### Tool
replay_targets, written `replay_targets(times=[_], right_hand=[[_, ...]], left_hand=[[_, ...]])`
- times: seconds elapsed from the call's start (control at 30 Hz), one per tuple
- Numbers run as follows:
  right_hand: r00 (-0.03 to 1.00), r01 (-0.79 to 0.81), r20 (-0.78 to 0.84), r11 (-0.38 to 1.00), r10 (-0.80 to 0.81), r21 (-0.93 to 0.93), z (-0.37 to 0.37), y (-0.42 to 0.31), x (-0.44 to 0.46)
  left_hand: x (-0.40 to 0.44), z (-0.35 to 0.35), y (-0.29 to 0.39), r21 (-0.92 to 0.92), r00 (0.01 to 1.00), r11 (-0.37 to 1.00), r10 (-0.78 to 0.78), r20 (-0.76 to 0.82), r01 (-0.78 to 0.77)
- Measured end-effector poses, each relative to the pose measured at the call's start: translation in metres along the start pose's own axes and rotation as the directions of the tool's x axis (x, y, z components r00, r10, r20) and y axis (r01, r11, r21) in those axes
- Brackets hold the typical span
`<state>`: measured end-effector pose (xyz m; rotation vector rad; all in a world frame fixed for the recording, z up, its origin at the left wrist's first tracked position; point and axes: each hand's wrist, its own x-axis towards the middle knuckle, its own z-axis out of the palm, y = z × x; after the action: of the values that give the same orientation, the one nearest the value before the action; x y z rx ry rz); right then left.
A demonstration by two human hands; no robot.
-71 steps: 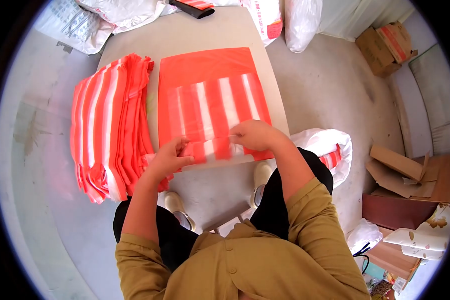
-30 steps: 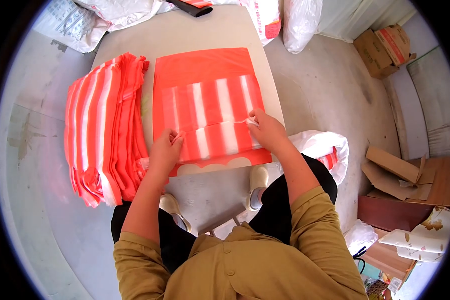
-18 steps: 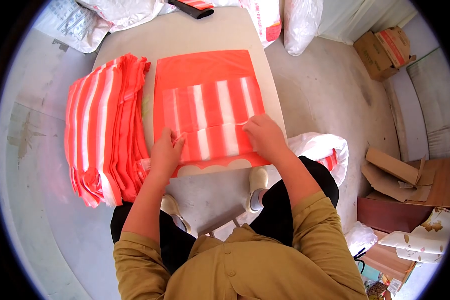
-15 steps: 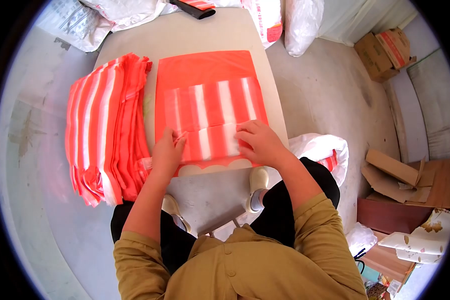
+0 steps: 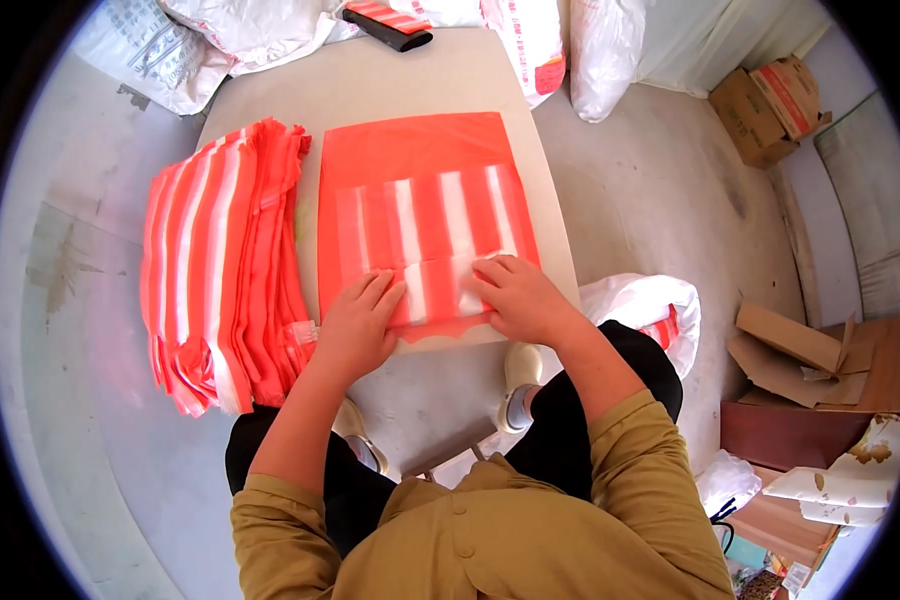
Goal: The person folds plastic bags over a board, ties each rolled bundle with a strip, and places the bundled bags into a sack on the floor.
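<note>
A striped red-and-white plastic bag (image 5: 432,230) lies folded in front of me, on a plain red plastic sheet (image 5: 410,142) with a scalloped near edge. On its near left corner rests my left hand (image 5: 362,318), fingers stretched out and lying on the plastic. My right hand (image 5: 526,302) touches the near right part of the bag, its fingers laid on the surface and slightly bent. To the left sits a thick pile of striped plastic bags (image 5: 205,260), close to my left forearm.
Everything lies on a beige table (image 5: 460,70). A black-and-striped roll (image 5: 390,27) is at its far edge, with white sacks (image 5: 260,30) behind. An open white sack (image 5: 642,300) stands by my right knee. Cardboard boxes (image 5: 770,110) sit on the floor to the right.
My left hand has gone from pinching the bag's near left edge to lying flat on it, a little to the right. My right hand stays at the right side, fingers pressed lower.
</note>
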<state>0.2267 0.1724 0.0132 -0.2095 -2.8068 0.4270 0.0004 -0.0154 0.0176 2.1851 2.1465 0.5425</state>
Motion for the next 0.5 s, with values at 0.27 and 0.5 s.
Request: replay_targets(times=[0.27, 0.5], right_hand=[[0.999, 0.02, -0.028, 0.997, -0.022, -0.07, 0.006, 0.004, -0.004], [0.936, -0.242, 0.272, 0.97, 0.223, 0.039, -0.035, -0.008, -0.001]], left_hand=[[0.002, 0.011, -0.011, 0.063, 0.999, 0.998, 0.027, -0.027, -0.025], [-0.001, -0.033, -0.005, -0.205, 0.979, 0.966, -0.123, 0.165, 0.156]])
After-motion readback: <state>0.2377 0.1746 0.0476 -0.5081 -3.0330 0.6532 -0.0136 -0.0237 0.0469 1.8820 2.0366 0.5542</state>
